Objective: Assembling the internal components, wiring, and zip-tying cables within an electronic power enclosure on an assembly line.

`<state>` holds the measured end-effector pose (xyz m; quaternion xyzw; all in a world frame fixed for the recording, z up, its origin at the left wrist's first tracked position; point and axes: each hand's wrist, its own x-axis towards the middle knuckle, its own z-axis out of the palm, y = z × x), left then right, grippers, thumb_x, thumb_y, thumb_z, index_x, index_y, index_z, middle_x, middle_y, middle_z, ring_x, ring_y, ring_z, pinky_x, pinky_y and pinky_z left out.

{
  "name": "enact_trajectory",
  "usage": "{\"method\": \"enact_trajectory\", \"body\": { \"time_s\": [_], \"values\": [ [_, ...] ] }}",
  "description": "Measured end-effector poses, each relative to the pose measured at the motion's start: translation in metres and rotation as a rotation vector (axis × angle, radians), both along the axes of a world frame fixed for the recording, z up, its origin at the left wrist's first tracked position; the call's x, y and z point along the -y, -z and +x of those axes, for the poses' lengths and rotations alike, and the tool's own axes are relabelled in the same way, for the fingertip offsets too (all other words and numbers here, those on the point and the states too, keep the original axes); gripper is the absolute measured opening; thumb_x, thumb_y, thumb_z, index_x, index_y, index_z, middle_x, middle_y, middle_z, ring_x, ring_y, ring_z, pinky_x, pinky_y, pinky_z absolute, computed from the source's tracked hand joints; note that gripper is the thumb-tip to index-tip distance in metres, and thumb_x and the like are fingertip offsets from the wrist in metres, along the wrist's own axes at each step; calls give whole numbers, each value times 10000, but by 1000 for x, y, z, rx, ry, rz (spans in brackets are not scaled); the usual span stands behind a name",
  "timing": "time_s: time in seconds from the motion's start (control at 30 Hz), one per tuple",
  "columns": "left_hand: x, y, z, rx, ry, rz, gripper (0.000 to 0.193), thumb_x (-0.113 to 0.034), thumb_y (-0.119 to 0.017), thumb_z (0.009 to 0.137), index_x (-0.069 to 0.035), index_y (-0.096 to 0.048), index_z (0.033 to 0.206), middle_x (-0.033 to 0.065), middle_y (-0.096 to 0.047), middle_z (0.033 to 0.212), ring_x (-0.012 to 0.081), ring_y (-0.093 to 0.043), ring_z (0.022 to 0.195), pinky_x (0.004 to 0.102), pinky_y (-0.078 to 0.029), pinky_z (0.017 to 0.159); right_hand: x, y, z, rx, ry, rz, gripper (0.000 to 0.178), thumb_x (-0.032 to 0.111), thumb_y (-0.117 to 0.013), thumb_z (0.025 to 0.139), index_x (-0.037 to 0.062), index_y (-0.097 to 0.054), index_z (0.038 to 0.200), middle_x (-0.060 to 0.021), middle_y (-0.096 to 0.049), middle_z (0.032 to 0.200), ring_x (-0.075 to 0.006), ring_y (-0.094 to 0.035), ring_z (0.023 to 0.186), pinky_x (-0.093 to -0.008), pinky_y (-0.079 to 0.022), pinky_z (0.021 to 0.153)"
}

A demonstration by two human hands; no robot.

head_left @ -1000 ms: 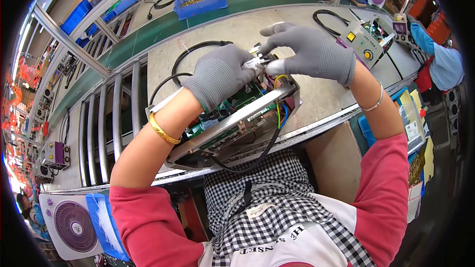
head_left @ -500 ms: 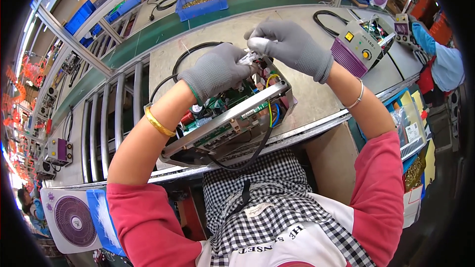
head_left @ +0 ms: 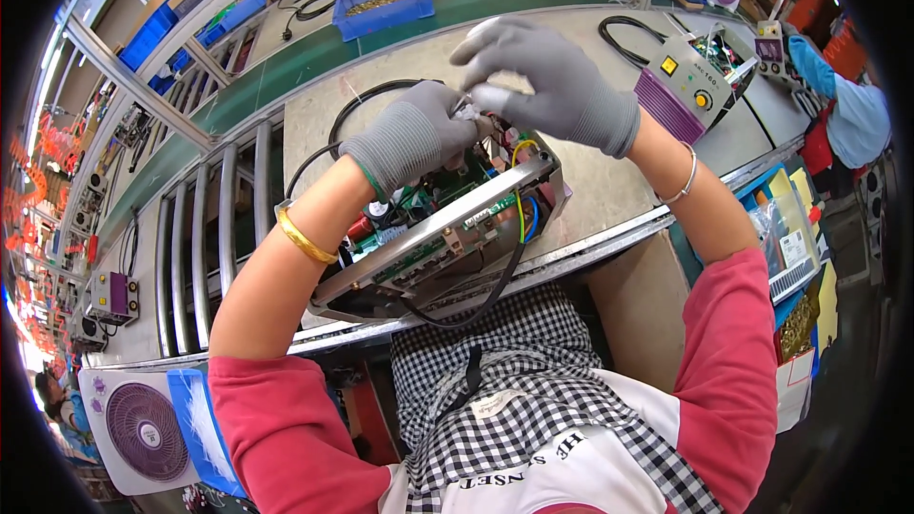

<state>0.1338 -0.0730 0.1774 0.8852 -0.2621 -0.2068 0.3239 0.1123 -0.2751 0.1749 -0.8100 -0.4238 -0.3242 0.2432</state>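
Observation:
An open-frame electrical unit with green circuit boards and coloured wires inside lies before me on the worktop. My left hand, in a grey glove, is closed over its far side. Between its thumb and fingers is a small whitish piece, perhaps a connector, too small to name surely. Just right of it, my right hand, also gloved, is raised with its fingers apart. Its thumb comes close to the whitish piece; whether it touches cannot be seen. A black cable hangs down the unit's near side.
Metal rollers run to the left. Beyond the worktop lies a green conveyor belt with a blue bin of brass-coloured parts. A grey and purple unit stands at right, near parts trays. A fan sits lower left.
My right hand's fingers have spread and lifted from the whitish piece, where they were pinched before. My left hand has stayed nearly in place, and the unit has not moved.

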Motion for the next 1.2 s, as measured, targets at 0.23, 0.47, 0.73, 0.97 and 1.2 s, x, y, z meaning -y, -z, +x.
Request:
{"method": "enact_trajectory", "body": {
  "time_s": [0.23, 0.47, 0.73, 0.97, 1.2],
  "values": [
    [3, -14, -6, -76, -8, 62, 351, -364, -573, 926, -40, -624, 802, 30, -578, 579, 119, -493, 439, 287, -378, 382, 48, -40, 6, -357, 80, 470, 265, 228, -607, 871, -6, -683, 969, -94, -695, 1039, -159, -623, 899, -295, -493, 842],
    [-2, -8, -3, -128, 11, 9, 244, -298, -577, 940, -63, -599, 880, 7, -551, 582, 69, -458, 462, 242, -346, 417, 54, -41, 25, -312, 172, 121, 227, 207, -607, 911, -18, -637, 913, -89, -659, 1152, -127, -588, 925, -299, -489, 844],
    [3, -9, -10, -14, 22, 76, 233, -264, -541, 962, -37, -588, 941, 5, -545, 574, 77, -478, 481, 257, -364, 444, 20, -2, 49, -434, 68, 3, 412, 356, -650, 834, -15, -721, 998, -139, -708, 904, -225, -645, 791, -324, -515, 765],
    [17, -33, -6, 11, 72, 416, 398, -348, -486, 935, 2, -633, 816, 59, -631, 597, 185, -563, 431, 333, -469, 425, 17, -3, 54, -553, 27, -7, 438, 362, -643, 825, -28, -729, 1006, -150, -718, 913, -221, -651, 801, -311, -513, 769],
    [16, -35, 10, -114, 156, 411, 404, -367, -514, 915, -11, -629, 765, 61, -651, 652, 176, -578, 455, 316, -474, 409, 20, 0, 47, -597, 80, 9, 447, 382, -642, 828, -9, -735, 1023, -132, -722, 883, -186, -648, 787, -297, -514, 752]
  ]
}}
